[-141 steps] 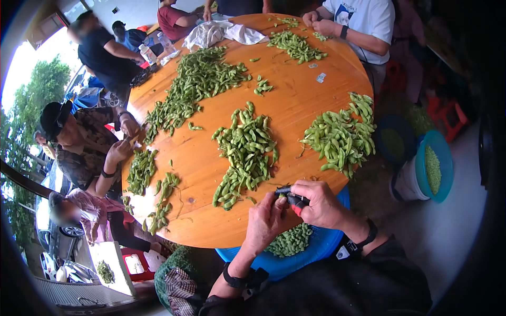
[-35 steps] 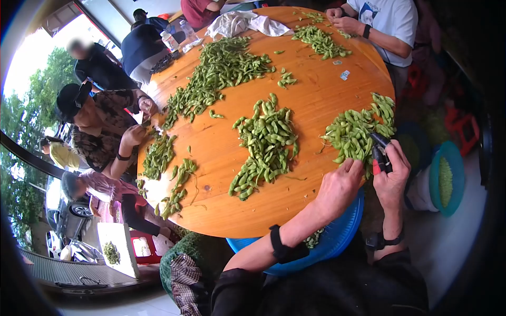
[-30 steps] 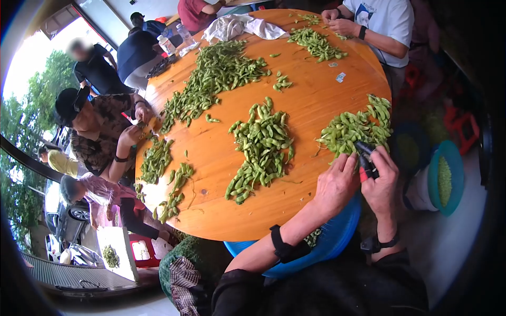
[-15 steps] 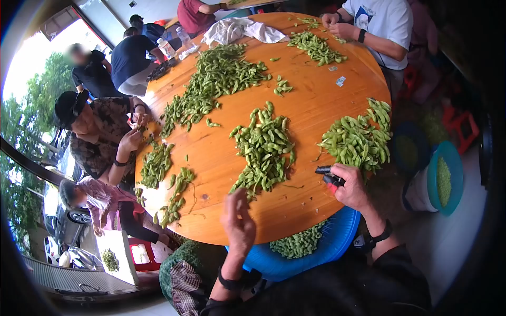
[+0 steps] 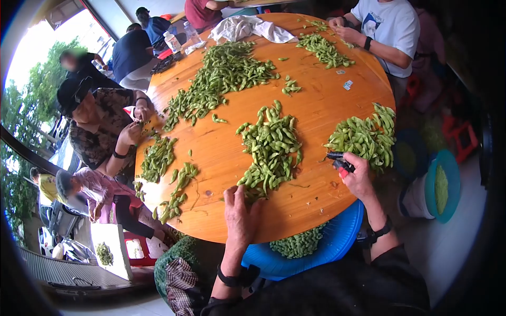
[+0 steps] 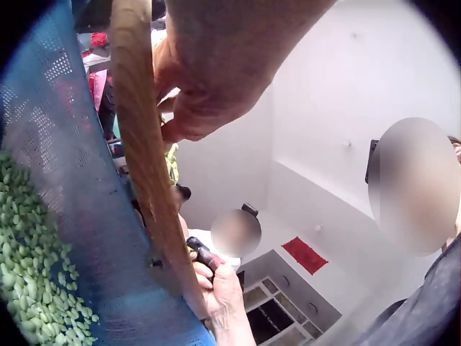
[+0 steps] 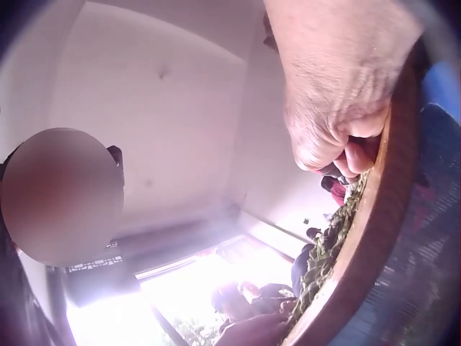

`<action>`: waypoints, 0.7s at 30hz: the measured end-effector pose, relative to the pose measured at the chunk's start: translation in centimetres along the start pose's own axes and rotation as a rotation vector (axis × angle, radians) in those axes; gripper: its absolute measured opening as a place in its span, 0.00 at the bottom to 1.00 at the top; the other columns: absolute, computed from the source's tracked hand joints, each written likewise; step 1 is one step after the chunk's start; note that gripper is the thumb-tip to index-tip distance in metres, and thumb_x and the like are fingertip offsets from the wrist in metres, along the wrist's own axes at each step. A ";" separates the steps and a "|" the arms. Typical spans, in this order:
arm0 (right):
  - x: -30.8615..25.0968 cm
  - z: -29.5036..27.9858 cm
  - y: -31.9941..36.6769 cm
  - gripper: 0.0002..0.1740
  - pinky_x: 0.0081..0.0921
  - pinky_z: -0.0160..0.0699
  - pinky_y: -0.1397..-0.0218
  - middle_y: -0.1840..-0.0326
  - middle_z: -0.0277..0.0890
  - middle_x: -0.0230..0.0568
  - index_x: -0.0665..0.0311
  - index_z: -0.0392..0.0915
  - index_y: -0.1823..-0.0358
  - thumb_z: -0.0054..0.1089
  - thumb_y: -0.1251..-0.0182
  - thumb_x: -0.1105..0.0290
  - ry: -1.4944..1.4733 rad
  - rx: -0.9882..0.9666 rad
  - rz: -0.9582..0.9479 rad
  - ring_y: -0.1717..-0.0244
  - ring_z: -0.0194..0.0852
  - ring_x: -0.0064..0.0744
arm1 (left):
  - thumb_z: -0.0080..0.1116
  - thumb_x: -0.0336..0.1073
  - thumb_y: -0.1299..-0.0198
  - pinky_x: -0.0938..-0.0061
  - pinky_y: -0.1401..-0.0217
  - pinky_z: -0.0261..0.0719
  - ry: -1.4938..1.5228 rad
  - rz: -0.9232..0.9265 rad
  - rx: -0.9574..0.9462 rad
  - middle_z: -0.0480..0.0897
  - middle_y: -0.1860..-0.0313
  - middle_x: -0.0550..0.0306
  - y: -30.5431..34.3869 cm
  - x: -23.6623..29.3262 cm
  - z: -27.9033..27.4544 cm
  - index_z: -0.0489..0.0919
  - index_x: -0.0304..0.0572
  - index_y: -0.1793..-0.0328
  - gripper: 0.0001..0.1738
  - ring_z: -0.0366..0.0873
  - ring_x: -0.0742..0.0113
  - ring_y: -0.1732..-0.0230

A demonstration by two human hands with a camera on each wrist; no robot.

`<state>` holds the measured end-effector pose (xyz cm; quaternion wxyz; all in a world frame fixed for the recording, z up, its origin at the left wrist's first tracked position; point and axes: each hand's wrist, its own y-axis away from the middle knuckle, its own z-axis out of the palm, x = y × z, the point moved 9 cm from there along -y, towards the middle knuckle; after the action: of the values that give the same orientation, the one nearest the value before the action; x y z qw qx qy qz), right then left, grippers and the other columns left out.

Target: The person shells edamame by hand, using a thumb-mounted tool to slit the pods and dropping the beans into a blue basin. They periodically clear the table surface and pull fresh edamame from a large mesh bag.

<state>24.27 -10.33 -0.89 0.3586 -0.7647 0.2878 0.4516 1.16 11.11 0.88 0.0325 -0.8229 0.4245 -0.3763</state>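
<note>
In the head view, my left hand [image 5: 240, 215] reaches over the table's near edge, its fingertips at the near end of the middle pile of green pods [image 5: 269, 145]. The thumb stands apart from the fingers. My right hand [image 5: 356, 176] hovers beside the right pile of pods [image 5: 363, 138], with black coverings around its thumb and a finger; I see no pod in it. The left wrist view shows the left hand [image 6: 216, 79] beyond the wooden rim, fingertips partly hidden. In the right wrist view, the right hand [image 7: 346, 94] has bent fingers.
Below the table edge [image 5: 211, 235] sits a blue basin [image 5: 337, 231] holding shelled beans [image 5: 299, 242]. More pods [image 5: 221, 73] and a white cloth [image 5: 253, 29] lie farther back. People work around the table. A teal basin [image 5: 454, 184] stands at right.
Both hands have left the right pile. The left hand has swung left, then forward to the middle pile's near end; the right hand has drawn back slightly from its pile.
</note>
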 end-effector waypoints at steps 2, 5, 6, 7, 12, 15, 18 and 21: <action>-0.2 0.1 0.1 0.04 0.23 0.65 0.69 0.76 0.67 0.37 0.70 0.71 0.71 0.51 0.48 0.85 -0.002 -0.012 0.009 0.74 0.64 0.24 | 0.71 0.31 0.50 0.62 0.53 0.78 0.024 0.000 -0.033 0.75 0.48 0.46 -0.5 0.5 0.0 0.77 0.36 0.46 0.24 0.77 0.50 0.54; -0.3 -0.2 0.3 0.04 0.24 0.66 0.69 0.76 0.68 0.38 0.70 0.72 0.71 0.51 0.48 0.85 0.014 -0.011 0.012 0.74 0.65 0.26 | 0.68 0.29 0.48 0.67 0.60 0.77 0.178 -0.033 -0.044 0.77 0.51 0.47 -1.6 0.5 0.0 0.79 0.36 0.50 0.18 0.79 0.51 0.58; -0.5 -0.1 0.2 0.04 0.24 0.67 0.68 0.75 0.69 0.38 0.70 0.72 0.71 0.51 0.48 0.84 0.026 -0.010 0.004 0.74 0.66 0.27 | 0.68 0.29 0.48 0.67 0.60 0.77 0.182 -0.028 -0.045 0.77 0.51 0.47 -2.4 0.4 -0.2 0.79 0.36 0.50 0.18 0.79 0.51 0.58; -0.7 -0.2 0.2 0.05 0.25 0.68 0.68 0.75 0.70 0.39 0.70 0.72 0.70 0.50 0.49 0.85 0.048 -0.022 0.013 0.74 0.67 0.28 | 0.68 0.29 0.47 0.63 0.57 0.77 0.129 0.066 -0.030 0.77 0.52 0.45 -3.4 1.1 -0.5 0.78 0.35 0.50 0.18 0.78 0.49 0.56; -0.7 -0.1 0.1 0.05 0.25 0.68 0.69 0.76 0.69 0.39 0.70 0.72 0.70 0.52 0.49 0.84 0.074 -0.007 -0.038 0.74 0.67 0.30 | 0.69 0.37 0.45 0.60 0.40 0.74 -0.063 0.365 -0.107 0.72 0.36 0.41 -7.4 5.1 2.0 0.74 0.37 0.38 0.29 0.72 0.44 0.38; -1.1 -0.2 0.2 0.05 0.26 0.67 0.69 0.76 0.68 0.40 0.70 0.72 0.69 0.52 0.49 0.83 0.082 0.005 -0.043 0.75 0.67 0.31 | 0.68 0.49 0.45 0.51 0.28 0.61 -0.226 0.516 -0.130 0.64 0.28 0.37 -9.7 8.5 4.7 0.66 0.39 0.29 0.41 0.61 0.38 0.29; -1.3 -0.4 0.4 0.06 0.28 0.67 0.69 0.76 0.66 0.42 0.70 0.72 0.68 0.52 0.49 0.83 0.101 0.002 -0.015 0.75 0.66 0.35 | 0.66 0.57 0.46 0.45 0.27 0.55 -0.235 0.408 -0.217 0.59 0.26 0.36 -12.6 7.5 8.0 0.61 0.42 0.25 0.48 0.56 0.35 0.27; -1.7 -0.3 0.3 0.07 0.28 0.68 0.69 0.76 0.65 0.43 0.71 0.72 0.67 0.53 0.49 0.82 0.083 -0.010 -0.054 0.75 0.65 0.38 | 0.64 0.60 0.46 0.47 0.27 0.57 -0.296 0.457 -0.279 0.61 0.26 0.41 -12.5 7.5 10.8 0.65 0.54 0.25 0.44 0.56 0.37 0.27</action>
<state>23.43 -10.55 0.58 0.3547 -0.7918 0.2796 0.4112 19.25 10.74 2.28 0.0643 -0.7484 0.6369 -0.1733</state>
